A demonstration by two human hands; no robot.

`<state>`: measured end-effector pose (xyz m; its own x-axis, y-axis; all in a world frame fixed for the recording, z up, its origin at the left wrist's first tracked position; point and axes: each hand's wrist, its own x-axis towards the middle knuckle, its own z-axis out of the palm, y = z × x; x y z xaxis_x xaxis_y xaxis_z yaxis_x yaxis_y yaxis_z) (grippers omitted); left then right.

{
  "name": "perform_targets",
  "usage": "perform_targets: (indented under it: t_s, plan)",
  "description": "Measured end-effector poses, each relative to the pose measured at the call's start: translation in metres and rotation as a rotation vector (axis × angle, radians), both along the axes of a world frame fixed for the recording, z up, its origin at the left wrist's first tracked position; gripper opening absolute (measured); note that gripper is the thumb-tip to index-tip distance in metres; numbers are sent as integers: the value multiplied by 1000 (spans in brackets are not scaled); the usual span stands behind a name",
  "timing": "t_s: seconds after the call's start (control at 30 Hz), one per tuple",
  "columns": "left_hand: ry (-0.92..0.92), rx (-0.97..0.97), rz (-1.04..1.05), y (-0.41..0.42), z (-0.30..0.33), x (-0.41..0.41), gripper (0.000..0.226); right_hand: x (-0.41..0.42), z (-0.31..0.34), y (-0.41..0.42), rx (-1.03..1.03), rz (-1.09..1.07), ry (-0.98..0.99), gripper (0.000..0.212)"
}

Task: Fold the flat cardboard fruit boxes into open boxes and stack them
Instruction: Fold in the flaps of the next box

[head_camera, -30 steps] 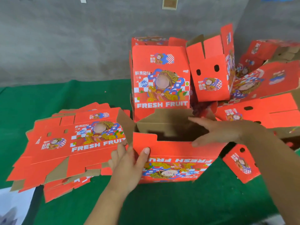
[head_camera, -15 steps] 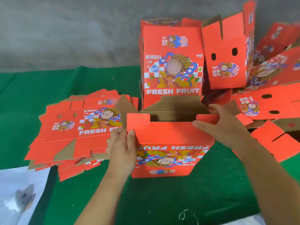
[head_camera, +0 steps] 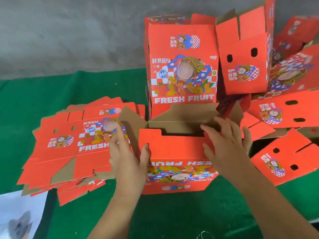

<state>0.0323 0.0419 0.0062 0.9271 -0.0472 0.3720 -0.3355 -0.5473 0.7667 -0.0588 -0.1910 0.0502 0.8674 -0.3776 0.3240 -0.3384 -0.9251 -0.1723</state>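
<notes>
A red fruit box (head_camera: 177, 152) stands half-folded on the green cloth in front of me, its print upside down and its brown flaps open at the top. My left hand (head_camera: 128, 161) is at its left corner, thumb on the red front flap, fingers behind the brown side flap. My right hand (head_camera: 227, 145) lies with spread fingers over the right end of the top flaps. A pile of flat boxes (head_camera: 77, 145) lies to the left.
Folded red boxes stand behind, one upright (head_camera: 183, 66) and another tilted (head_camera: 245, 54), with more tumbled at the right (head_camera: 286, 161). Green cloth (head_camera: 181, 213) covers the surface. A grey wall (head_camera: 69, 31) rises behind. White paper (head_camera: 20, 218) lies at bottom left.
My right hand moved from gripping the right top edge to lying spread over the flaps. My left hand's fingers spread wider at the left corner. The view tilted down slightly.
</notes>
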Motion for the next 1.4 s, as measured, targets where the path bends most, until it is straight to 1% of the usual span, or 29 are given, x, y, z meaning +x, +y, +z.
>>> perform_targets:
  t_s: [0.03, 0.1, 0.17, 0.27, 0.37, 0.43, 0.5, 0.53, 0.57, 0.6, 0.63, 0.7, 0.73, 0.77, 0.83, 0.9, 0.93, 0.97, 1.03, 1.07, 1.1, 1.13, 1.17, 1.23, 1.27, 1.3, 1.33, 1.37, 1.4]
  plan:
    - [2, -9, -20, 0, 0, 5, 104, 5, -1, 3, 55, 79, 22, 61]
    - [-14, -25, -37, -1, -2, 10, 103, 13, -3, 3, 237, 188, 118, 74]
    - [-39, -81, -41, -6, -5, 9, 97, 20, -6, -4, 320, 170, 192, 82]
    - [-60, -93, -84, -14, -8, 6, 86, 30, -13, -9, 327, 101, 274, 88]
    - [-107, 9, -171, -12, -7, 12, 68, 36, -17, -8, 255, 69, 304, 83]
    - [-114, 76, -266, -7, -4, 18, 48, 34, -16, -9, 170, 43, 219, 77]
    - [-82, 174, -328, -8, 6, 27, 33, 29, -17, -10, 162, 13, -25, 66]
    - [-57, 264, -349, -11, 12, 33, 37, 25, -19, -8, 161, -15, -161, 63]
    - [-30, 363, -371, -17, 19, 38, 51, 21, -21, -4, 158, -56, -270, 63]
    - [-2, 447, -387, -23, 25, 43, 63, 16, -24, 1, 171, -110, -352, 66]
    - [15, 519, -379, -30, 30, 48, 69, 12, -28, 4, 194, -168, -418, 71]
    - [-46, 629, -316, -45, 30, 57, 65, 7, -30, 5, 223, -265, -511, 85]
    - [-85, 671, -268, -51, 28, 60, 64, 5, -31, 3, 232, -275, -519, 90]
    - [-100, 710, -223, -55, 25, 62, 66, 2, -31, -1, 234, -241, -506, 93]
    - [-92, 727, -166, -58, 22, 65, 69, -2, -33, -7, 248, -98, -463, 101]
    - [-117, 710, -156, -59, 22, 67, 71, -7, -35, -13, 367, -51, -405, 100]
    - [-152, 682, -150, -60, 22, 67, 71, -8, -37, -15, 426, -59, -371, 94]
    - [-179, 646, -142, -61, 24, 67, 71, -9, -37, -18, 417, -61, -344, 80]
    - [-125, 512, -175, -62, 29, 70, 64, -8, -36, -26, 229, -27, -336, 45]
    - [-71, 416, -219, -61, 29, 71, 57, -7, -34, -30, 168, -7, -340, 36]
    - [-37, 329, -259, -59, 27, 71, 52, -6, -32, -33, 158, -1, -338, 31]
    - [-26, 277, -281, -57, 24, 70, 51, -4, -29, -36, 197, -12, -330, 29]
    - [-14, 267, -279, -54, 20, 69, 49, -1, -25, -37, 283, -29, -328, 29]
    - [40, 313, -222, -53, 12, 66, 41, 8, -19, -41, 515, -27, -346, 30]
    - [70, 364, -192, -54, 9, 65, 40, 13, -17, -44, 576, -29, -313, 37]
    - [99, 420, -178, -55, 11, 65, 49, 19, -15, -46, 595, -44, -188, 50]
    - [132, 458, -184, -57, 13, 66, 60, 23, -13, -49, 591, -68, -10, 67]
    - [169, 477, -187, -57, 16, 68, 70, 28, -12, -49, 546, -77, 157, 81]
    - [220, 486, -191, -56, 18, 69, 78, 31, -13, -47, 472, -68, 270, 89]
